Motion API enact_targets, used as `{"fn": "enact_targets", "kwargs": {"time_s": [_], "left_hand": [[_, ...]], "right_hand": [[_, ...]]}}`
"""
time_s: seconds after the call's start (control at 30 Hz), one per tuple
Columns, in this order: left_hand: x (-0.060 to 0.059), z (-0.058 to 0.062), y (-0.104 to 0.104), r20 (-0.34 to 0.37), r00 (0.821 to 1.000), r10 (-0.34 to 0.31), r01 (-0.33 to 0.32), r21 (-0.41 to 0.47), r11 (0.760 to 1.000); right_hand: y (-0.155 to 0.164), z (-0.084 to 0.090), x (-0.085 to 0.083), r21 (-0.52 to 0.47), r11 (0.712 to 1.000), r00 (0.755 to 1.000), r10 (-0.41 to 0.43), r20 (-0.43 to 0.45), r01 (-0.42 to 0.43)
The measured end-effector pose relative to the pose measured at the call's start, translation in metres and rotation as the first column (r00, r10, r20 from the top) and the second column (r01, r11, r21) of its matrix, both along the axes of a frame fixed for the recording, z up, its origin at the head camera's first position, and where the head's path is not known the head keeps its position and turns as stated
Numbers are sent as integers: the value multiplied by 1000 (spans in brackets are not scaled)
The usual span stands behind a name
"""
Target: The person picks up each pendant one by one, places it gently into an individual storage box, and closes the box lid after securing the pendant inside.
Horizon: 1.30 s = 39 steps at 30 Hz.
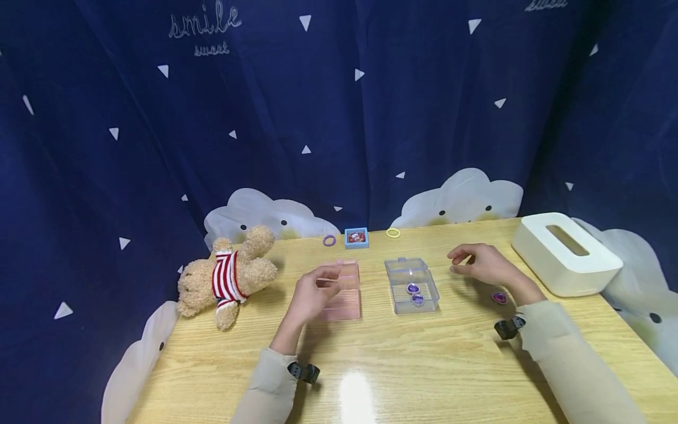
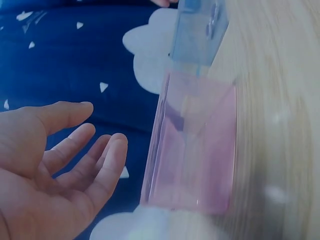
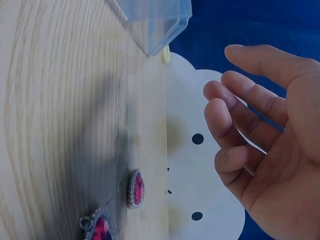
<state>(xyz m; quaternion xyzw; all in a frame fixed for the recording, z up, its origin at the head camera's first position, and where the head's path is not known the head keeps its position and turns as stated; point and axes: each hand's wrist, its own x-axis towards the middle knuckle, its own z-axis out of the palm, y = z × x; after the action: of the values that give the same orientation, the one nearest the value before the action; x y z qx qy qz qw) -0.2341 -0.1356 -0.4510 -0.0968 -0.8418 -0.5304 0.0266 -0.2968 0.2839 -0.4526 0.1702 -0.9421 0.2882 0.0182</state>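
My left hand (image 1: 311,295), fingers loosely bent with nothing between them, hovers at the left side of a pink clear plastic box (image 1: 346,305). That pink box (image 2: 192,145) shows see-through walls in the left wrist view. To its right lies a blue clear box (image 1: 401,303) with its lid folded back; two purple gems (image 1: 413,288) with pale rims sit inside. My right hand (image 1: 484,263) is in the air right of the blue box, its fingers relaxed and holding nothing. Below it on the table lie a pink-red gem (image 3: 136,188) and a second gem pendant (image 3: 100,227), both silver-edged.
A teddy bear (image 1: 230,277) in a striped shirt lies at the left. Along the back edge are a purple ring (image 1: 329,236), a small blue-framed square (image 1: 346,238) and a yellow ring (image 1: 393,228). A white tissue box (image 1: 569,277) stands at the right.
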Motion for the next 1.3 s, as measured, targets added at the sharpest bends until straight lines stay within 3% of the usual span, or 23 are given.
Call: {"fn": "enact_targets", "kwargs": {"time_s": [0.43,0.77,1.07,1.3], "left_hand": [[2,-8,-34,41,995,87,-91,101,991],[4,-17,-41,77,991,110,-115,61,991],[5,-25,-46,128,987,93,-100,50,994],[7,-30,-47,191,981,25,-34,41,999]], "right_hand": [[21,-11,0,-1,998,998,-56,11,56],[39,-19,-2,-2,994,992,-110,57,111],[51,-28,-2,14,992,988,-130,85,129],[58,-37,-4,55,987,984,-153,93,148]]}}
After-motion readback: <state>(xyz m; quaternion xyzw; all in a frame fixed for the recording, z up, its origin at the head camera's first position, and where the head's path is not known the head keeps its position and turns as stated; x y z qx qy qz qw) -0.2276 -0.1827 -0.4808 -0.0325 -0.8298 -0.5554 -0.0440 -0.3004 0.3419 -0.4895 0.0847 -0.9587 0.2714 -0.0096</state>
